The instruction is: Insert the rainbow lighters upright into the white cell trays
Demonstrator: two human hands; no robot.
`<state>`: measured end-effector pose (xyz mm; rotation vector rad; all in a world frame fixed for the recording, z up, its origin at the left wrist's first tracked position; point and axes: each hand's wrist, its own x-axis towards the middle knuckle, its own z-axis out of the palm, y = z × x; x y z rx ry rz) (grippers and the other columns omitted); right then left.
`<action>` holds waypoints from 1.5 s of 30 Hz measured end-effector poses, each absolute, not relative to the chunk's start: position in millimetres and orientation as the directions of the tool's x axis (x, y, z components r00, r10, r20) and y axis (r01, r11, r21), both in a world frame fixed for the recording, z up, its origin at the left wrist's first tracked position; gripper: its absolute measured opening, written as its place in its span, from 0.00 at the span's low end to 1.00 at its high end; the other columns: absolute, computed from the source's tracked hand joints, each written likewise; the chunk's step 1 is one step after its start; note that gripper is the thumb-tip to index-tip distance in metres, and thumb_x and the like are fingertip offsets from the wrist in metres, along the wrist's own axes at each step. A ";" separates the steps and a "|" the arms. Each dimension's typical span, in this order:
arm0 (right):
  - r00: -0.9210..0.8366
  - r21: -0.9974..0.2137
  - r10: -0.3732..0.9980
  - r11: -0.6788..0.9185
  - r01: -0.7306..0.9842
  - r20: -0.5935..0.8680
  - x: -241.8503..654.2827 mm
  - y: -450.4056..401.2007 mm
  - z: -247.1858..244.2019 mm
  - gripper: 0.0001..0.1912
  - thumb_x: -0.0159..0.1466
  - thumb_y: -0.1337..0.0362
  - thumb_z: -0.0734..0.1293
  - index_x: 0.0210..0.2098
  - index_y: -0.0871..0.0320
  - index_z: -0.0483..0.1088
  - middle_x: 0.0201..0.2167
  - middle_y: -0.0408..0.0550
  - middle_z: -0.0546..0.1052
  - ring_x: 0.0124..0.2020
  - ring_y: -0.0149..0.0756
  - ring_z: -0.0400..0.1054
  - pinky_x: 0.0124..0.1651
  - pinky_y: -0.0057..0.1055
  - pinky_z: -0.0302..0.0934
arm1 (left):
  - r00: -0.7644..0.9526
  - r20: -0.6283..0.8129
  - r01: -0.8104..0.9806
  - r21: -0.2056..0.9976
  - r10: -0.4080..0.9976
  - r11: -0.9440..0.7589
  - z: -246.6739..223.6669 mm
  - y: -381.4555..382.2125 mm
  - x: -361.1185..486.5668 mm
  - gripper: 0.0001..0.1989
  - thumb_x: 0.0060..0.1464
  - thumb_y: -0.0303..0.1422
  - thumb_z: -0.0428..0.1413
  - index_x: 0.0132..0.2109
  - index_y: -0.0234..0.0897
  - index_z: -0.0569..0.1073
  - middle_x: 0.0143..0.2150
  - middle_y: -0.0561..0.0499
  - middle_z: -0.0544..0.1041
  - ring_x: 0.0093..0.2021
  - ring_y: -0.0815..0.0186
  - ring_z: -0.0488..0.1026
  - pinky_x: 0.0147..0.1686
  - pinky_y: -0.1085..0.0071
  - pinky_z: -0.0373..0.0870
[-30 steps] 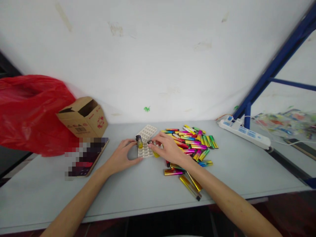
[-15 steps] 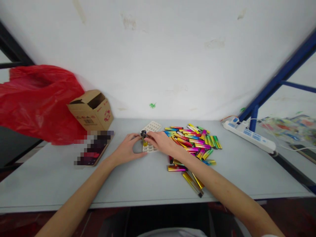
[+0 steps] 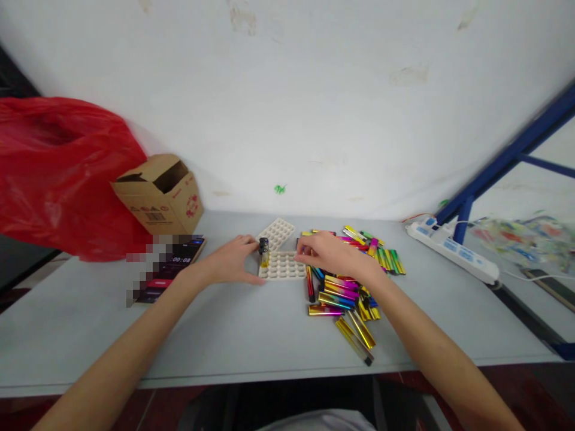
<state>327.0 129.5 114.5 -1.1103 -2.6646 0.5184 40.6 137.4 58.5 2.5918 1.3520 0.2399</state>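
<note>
Several lighters with dark tops point(image 3: 265, 254) stand upright in the left end of a white tray with rows of holes point(image 3: 287, 266). My left hand point(image 3: 231, 260) is beside that end, thumb and fingers spread apart around the lighters. Over the tray's right end and the edge of a pile of shiny coloured lighters point(image 3: 340, 286) is my right hand point(image 3: 326, 252), its fingers curled down; whether it grips anything is hidden. Behind the first tray, a second holed tray point(image 3: 279, 232) lies at an angle.
A phone point(image 3: 175, 269) and an open cardboard box point(image 3: 166, 197) stand left, beside a red plastic bag point(image 3: 67, 179). A white power strip point(image 3: 453, 248) lies at the right, near a blue metal frame point(image 3: 503, 155). One lighter point(image 3: 353, 340) lies near the front.
My right hand has moved right, away from the upright lighters to the pile's edge. My left hand has stayed near the tray. The camera view has shifted slightly.
</note>
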 end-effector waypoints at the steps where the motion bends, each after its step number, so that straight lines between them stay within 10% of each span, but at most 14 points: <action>1: -0.694 -0.413 0.719 0.641 0.647 0.028 337.3 126.7 115.0 0.10 0.71 0.59 0.70 0.37 0.59 0.76 0.31 0.46 0.80 0.32 0.34 0.71 0.37 0.28 0.56 | 0.569 0.021 0.795 0.243 0.822 -0.556 61.4 139.7 41.9 0.34 0.40 0.57 0.67 0.48 0.37 0.77 0.50 0.40 0.78 0.53 0.48 0.75 0.56 0.58 0.72; 7: -0.680 -0.347 0.720 0.609 0.713 -0.135 378.7 90.1 116.5 0.07 0.66 0.61 0.74 0.40 0.58 0.74 0.37 0.46 0.79 0.38 0.38 0.72 0.39 0.31 0.59 | 0.571 -0.080 0.809 0.228 0.817 -0.543 67.9 146.1 44.4 0.35 0.39 0.57 0.68 0.48 0.35 0.76 0.51 0.39 0.77 0.53 0.48 0.75 0.56 0.58 0.72; 22: -0.579 0.117 0.804 0.567 0.815 0.137 387.2 19.6 65.3 0.08 0.70 0.68 0.67 0.48 0.61 0.72 0.52 0.60 0.76 0.52 0.53 0.73 0.53 0.48 0.70 | 0.535 0.022 0.805 0.291 0.845 -0.517 56.3 138.4 44.1 0.37 0.41 0.61 0.64 0.50 0.38 0.76 0.54 0.39 0.74 0.57 0.45 0.71 0.62 0.51 0.69; 32: -0.499 0.181 0.845 0.469 0.864 0.194 374.5 18.1 51.5 0.11 0.70 0.73 0.63 0.49 0.61 0.73 0.50 0.61 0.75 0.51 0.54 0.70 0.50 0.48 0.69 | 0.543 0.122 0.787 0.270 0.831 -0.554 44.1 134.1 41.8 0.34 0.44 0.59 0.65 0.49 0.40 0.74 0.55 0.39 0.74 0.58 0.45 0.71 0.62 0.52 0.69; 40: -0.494 0.038 0.830 0.502 0.864 0.260 374.7 20.0 46.3 0.09 0.73 0.70 0.61 0.50 0.59 0.71 0.51 0.59 0.76 0.52 0.52 0.71 0.52 0.48 0.68 | 0.551 0.109 0.798 0.221 0.827 -0.561 46.6 131.4 46.2 0.35 0.48 0.61 0.62 0.48 0.34 0.74 0.51 0.35 0.75 0.54 0.44 0.73 0.58 0.50 0.71; 45: -0.400 -0.326 0.852 0.505 0.799 0.338 377.4 41.5 71.3 0.13 0.77 0.61 0.57 0.55 0.56 0.68 0.50 0.57 0.79 0.49 0.48 0.74 0.51 0.43 0.68 | 0.549 0.118 0.794 0.235 0.828 -0.560 46.3 130.6 44.6 0.34 0.47 0.60 0.62 0.48 0.36 0.75 0.51 0.37 0.76 0.55 0.44 0.73 0.58 0.52 0.71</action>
